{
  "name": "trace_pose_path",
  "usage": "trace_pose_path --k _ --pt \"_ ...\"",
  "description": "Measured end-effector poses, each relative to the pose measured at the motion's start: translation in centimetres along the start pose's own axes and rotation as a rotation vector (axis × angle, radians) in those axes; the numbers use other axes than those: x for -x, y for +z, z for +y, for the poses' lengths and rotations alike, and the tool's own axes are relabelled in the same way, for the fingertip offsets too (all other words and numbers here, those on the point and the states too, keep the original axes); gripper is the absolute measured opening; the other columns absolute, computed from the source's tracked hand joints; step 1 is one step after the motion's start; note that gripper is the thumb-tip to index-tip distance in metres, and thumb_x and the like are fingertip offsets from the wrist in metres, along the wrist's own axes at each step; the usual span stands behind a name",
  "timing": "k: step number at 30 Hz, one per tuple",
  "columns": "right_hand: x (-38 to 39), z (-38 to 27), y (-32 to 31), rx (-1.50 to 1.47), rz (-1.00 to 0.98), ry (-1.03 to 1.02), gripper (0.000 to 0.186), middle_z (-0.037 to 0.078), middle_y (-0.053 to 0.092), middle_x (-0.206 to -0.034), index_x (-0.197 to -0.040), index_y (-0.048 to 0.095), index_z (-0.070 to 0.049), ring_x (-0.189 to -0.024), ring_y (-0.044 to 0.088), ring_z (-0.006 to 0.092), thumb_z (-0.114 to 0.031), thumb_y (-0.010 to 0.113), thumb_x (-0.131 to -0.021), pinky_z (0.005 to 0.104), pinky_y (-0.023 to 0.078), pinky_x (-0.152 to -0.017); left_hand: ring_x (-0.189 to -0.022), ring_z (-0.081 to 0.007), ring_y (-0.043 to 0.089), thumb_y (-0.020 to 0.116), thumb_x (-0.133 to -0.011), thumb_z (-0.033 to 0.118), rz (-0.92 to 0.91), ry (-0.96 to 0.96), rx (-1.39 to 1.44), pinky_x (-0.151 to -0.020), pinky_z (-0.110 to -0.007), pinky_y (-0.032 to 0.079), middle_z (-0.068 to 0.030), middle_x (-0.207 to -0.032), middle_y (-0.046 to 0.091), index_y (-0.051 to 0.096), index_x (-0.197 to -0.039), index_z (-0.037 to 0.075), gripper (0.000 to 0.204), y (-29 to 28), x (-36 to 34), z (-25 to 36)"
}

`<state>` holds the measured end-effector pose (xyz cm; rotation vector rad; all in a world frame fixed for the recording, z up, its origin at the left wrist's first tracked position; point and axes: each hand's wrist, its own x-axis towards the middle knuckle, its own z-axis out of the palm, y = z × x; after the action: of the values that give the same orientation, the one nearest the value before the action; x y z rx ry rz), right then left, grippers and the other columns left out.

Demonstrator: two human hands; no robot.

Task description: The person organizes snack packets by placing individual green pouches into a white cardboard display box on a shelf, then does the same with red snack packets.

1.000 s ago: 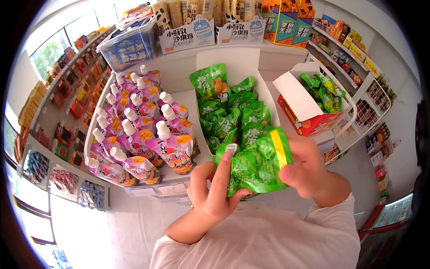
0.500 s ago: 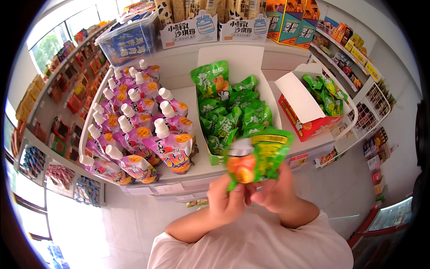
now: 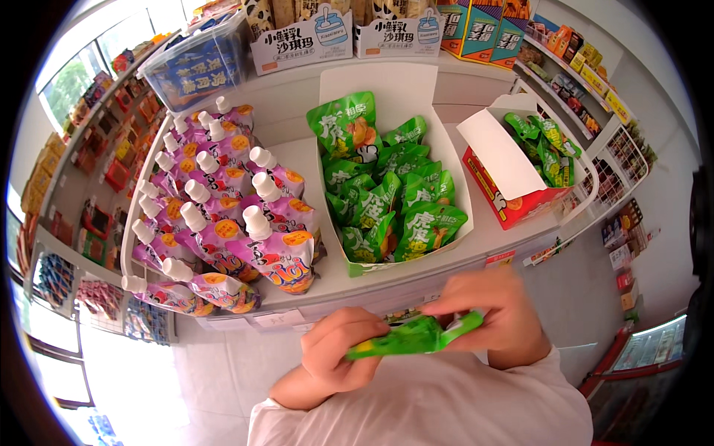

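A green snack packet [image 3: 407, 338] is held nearly flat in front of my shirt, between my two hands. The fingers of my left hand [image 3: 341, 348] close on its left end. My right hand [image 3: 492, 308], slightly blurred, grips its right end. Just beyond stands an open white-and-green display box [image 3: 462, 236] filled with green snack packets [image 3: 379, 201] of the same look. One larger packet [image 3: 343, 125] leans upright at the back of that box.
Purple spouted drink pouches [image 3: 279, 256] stand in rows at the left of the white shelf [image 3: 312, 293]. To the right sits a red box [image 3: 513, 202] of small green packets. A clear plastic tub [image 3: 197, 74] and snack cartons [image 3: 301, 41] line the upper shelf.
The packet has come down toward my body and tipped from facing up to nearly flat. My left hand has shifted left, my right hand slightly right and up.
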<state>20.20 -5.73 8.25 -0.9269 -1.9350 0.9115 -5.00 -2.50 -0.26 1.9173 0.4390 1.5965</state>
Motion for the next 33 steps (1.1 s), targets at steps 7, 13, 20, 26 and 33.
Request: trace_pose_path --k 7,13,20,26,33 --pt "-1.5 2.2 3.7 -0.48 0.187 -0.078 0.051 0.014 0.073 -0.114 -0.125 0.07 -0.001 -0.101 0.071 0.019 -0.01 0.095 -0.081 0.0344 0.057 -0.087 -0.08 -0.0311 0.076 0.066 -0.077 -0.015 0.127 -0.047 0.083 -0.072 -0.036 0.063 -0.0228 -0.095 0.076 0.071 -0.105 -0.011 0.03 0.9 0.4 0.1" --pt "-3.3 1.9 3.9 -0.393 0.45 -0.215 0.053 0.013 0.074 -0.114 -0.123 0.067 0.005 -0.099 0.074 0.0184 -0.005 0.096 -0.079 0.0341 0.06 -0.084 -0.09 -0.0335 0.075 0.065 -0.083 -0.009 0.222 0.04 -0.072 -0.078 -0.04 0.062 -0.0258 -0.105 0.074 0.068 -0.111 -0.01 0.028 2.0 0.0 -1.5" --pt "-13.7 1.9 -4.8 0.331 0.433 -0.199 0.043 0.008 0.076 -0.091 -0.112 0.072 0.001 -0.081 0.07 0.0141 -0.015 0.094 -0.08 0.0324 0.056 -0.074 -0.111 -0.0411 0.07 0.071 -0.078 0.01 0.129 0.36 -0.697 -0.099 -0.054 0.052 -0.0218 -0.121 0.071 0.072 -0.11 -0.002 0.034 2.6 -1.4 -3.6" --pt "-17.1 3.6 -5.1 0.526 0.261 -0.081 0.05 0.014 0.074 -0.092 -0.119 0.072 0.0 -0.078 0.069 0.0203 -0.018 0.094 -0.079 0.0368 0.056 -0.074 -0.12 -0.0406 0.068 0.071 -0.078 0.012 0.114 0.358 -0.782 -0.104 -0.055 0.049 -0.0188 -0.122 0.072 0.074 -0.11 0.001 0.034 3.0 -1.3 -5.2" --pt "-17.6 2.9 -6.8 0.278 0.177 -0.057 0.041 0.003 0.075 -0.095 -0.115 0.069 0.003 -0.079 0.063 0.008 -0.009 0.091 -0.083 0.0303 0.053 -0.069 -0.119 -0.0409 0.069 0.07 -0.077 0.012 0.112 0.371 -0.759 -0.103 -0.054 0.05 -0.0192 -0.122 0.073 0.075 -0.107 0.001 0.032 2.6 -1.1 -5.4"
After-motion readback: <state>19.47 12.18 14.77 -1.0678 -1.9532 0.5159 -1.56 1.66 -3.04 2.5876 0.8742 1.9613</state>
